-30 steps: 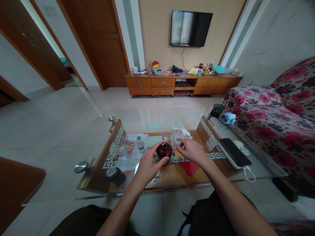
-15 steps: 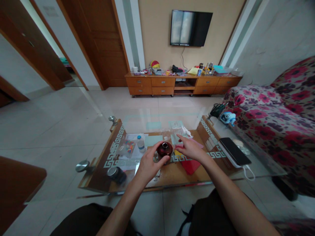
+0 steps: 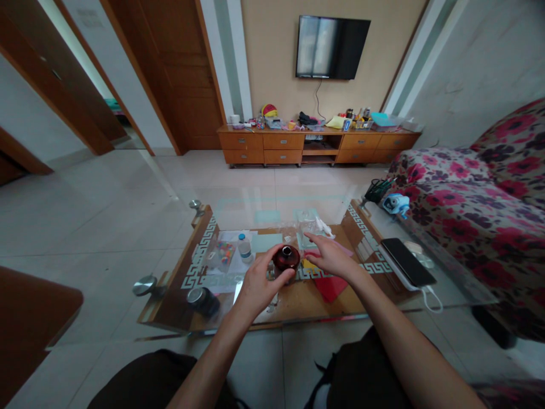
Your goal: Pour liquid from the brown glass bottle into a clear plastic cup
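Note:
A round dark-red glossy jar with a narrow metallic neck (image 3: 286, 258) is upright near the middle of the glass table (image 3: 298, 309). My left hand (image 3: 260, 281) wraps round it from the left, with the thumb on its near side and fingers behind. Just to its right is my right hand (image 3: 330, 257), fingers apart and the index finger stretched out, with nothing visible in it. A small gap seems to lie between that hand and the jar. The jar's lower part is partly hidden by my left thumb.
A water bottle (image 3: 244, 249), a dark lidded jar (image 3: 203, 301) and a bag of colourful bits (image 3: 223, 254) are on the left. On the right are a phone (image 3: 407, 261) on a white cabled block, a blue toy-like item (image 3: 395, 204) and a pen holder (image 3: 378, 189). A floral sofa (image 3: 481, 199) stands beyond.
The view has shifted very slightly. My left hand keeps its hold on the jar, and my right hand stays open beside it with almost no movement.

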`<state>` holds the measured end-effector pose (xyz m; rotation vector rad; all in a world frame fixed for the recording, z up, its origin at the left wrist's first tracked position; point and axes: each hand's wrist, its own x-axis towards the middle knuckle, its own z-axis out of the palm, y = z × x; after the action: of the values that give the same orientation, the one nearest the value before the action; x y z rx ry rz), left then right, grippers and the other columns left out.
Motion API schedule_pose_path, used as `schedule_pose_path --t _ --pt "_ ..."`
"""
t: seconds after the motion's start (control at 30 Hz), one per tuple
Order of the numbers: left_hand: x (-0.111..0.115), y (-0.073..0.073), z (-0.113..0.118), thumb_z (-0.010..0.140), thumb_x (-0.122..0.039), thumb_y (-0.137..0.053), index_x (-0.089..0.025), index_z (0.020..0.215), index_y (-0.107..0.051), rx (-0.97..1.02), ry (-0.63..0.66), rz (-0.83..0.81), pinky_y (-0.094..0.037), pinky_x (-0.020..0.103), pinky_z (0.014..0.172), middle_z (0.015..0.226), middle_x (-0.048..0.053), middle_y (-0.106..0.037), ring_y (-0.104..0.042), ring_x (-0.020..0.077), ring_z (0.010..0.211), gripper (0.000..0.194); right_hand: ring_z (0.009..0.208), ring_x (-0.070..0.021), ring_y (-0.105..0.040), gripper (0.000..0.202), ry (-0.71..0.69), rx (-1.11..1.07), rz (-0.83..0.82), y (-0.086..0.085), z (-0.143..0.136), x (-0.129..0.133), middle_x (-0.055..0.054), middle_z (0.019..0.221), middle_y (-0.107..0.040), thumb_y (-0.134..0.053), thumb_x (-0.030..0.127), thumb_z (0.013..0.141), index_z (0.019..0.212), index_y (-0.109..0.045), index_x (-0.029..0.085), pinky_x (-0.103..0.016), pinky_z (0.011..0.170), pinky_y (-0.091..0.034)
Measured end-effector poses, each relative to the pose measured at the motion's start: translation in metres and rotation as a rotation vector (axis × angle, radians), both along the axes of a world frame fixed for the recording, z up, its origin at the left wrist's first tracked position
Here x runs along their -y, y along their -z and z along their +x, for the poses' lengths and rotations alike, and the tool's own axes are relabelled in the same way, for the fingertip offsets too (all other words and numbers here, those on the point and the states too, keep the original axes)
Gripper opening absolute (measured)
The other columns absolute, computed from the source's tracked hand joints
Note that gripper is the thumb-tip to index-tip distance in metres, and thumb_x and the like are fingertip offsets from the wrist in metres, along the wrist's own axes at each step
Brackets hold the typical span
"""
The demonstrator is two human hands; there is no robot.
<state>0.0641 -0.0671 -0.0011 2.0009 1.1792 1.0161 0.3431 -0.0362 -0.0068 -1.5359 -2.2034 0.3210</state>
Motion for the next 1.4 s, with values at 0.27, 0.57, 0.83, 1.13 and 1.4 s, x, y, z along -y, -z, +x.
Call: schedule_pose_path --t 0.27,0.57,0.83,1.13,1.4 --pt "0.0 0.001 0.0 0.093 -0.043 -0.076 -0.034 0.153 -0.053 -0.003 -0.003 0.0 -0.05 0.046 0.113 0.146 0.005 -0.066 -0.063 0.0278 0.133 0.065 0.14 -0.0304 -0.059 0.071 -0.031 -0.017 0.026 0.001 0.001 -0.002 -0.013 0.156 -0.058 -0.068 0.04 0.096 0.162 -0.044 0.027 -0.05 0.116 -0.048" --pt "0.001 -0.001 0.001 0.094 -0.043 -0.075 -0.035 0.154 -0.051 -0.002 0.004 -0.012 -0.05 0.047 0.113 0.146 0.005 -0.065 -0.062 0.0278 0.132 0.065 0.137 -0.0314 -0.061 0.067 -0.025 0.027 0.048 -0.002 0.0 -0.002 -0.015 0.151 -0.062 -0.068 0.038 0.097 0.16 -0.048 0.024 -0.051 0.115 -0.049" --pt "0.0 -0.001 0.001 0.094 -0.043 -0.075 -0.034 0.153 -0.053 0.007 0.009 -0.004 -0.05 0.048 0.112 0.145 0.007 -0.066 -0.062 0.0291 0.133 0.064 0.139 -0.0297 -0.059 0.061 -0.054 -0.003 -0.011 -0.008 -0.002 0.001 -0.013 0.153 -0.06 -0.064 0.037 0.097 0.156 -0.053 0.024 -0.051 0.118 -0.046" --pt "0.002 -0.003 0.001 0.095 -0.044 -0.074 -0.033 0.154 -0.052 0.007 0.015 -0.001 -0.052 0.047 0.112 0.148 0.007 -0.064 -0.062 0.0287 0.135 0.064 0.135 -0.0279 -0.06 0.053 0.031 0.008 0.067 -0.012 0.0 -0.001 -0.009 0.15 -0.062 -0.063 0.031 0.096 0.15 -0.06 0.027 -0.046 0.116 -0.048" --pt "0.002 -0.003 0.002 0.095 -0.044 -0.075 -0.034 0.154 -0.052 0.0 -0.001 0.006 -0.051 0.046 0.113 0.148 0.006 -0.064 -0.062 0.0281 0.134 0.064 0.137 -0.0333 -0.059 0.058 0.187 0.128 0.047 -0.005 0.008 -0.001 -0.015 0.156 -0.055 -0.067 0.034 0.094 0.15 -0.06 0.024 -0.048 0.116 -0.047"
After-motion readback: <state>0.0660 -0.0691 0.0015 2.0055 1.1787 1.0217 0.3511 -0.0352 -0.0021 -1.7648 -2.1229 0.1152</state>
